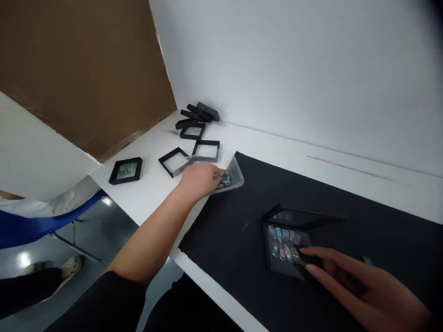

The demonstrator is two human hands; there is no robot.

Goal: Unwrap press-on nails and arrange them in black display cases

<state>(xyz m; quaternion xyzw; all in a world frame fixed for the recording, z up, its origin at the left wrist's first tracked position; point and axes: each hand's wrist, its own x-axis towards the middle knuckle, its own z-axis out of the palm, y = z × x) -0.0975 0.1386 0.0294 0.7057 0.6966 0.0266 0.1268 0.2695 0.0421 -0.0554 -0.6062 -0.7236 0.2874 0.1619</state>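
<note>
My left hand [200, 179] reaches into a clear plastic tray [238, 177], its fingers closed around some of the glossy green press-on nails [225, 180] lying there. Part of that pile is hidden by the hand. On a black mat, a black hinged display frame [289, 268] lies opened, its lid tilted up. Clear and coloured press-on nails [284, 244] sit in rows behind its film. My right hand [353, 283] has thumb and forefinger on the frame's right edge, the other fingers curled underneath.
Several black frames [198, 113] are piled by the wall. Two opened frames [175, 161] [206, 150] lie behind the tray. Another frame [126, 170] with green pieces stands near the table's left edge. A blue chair [44, 226] and a seated person's shoe [71, 269] are at left.
</note>
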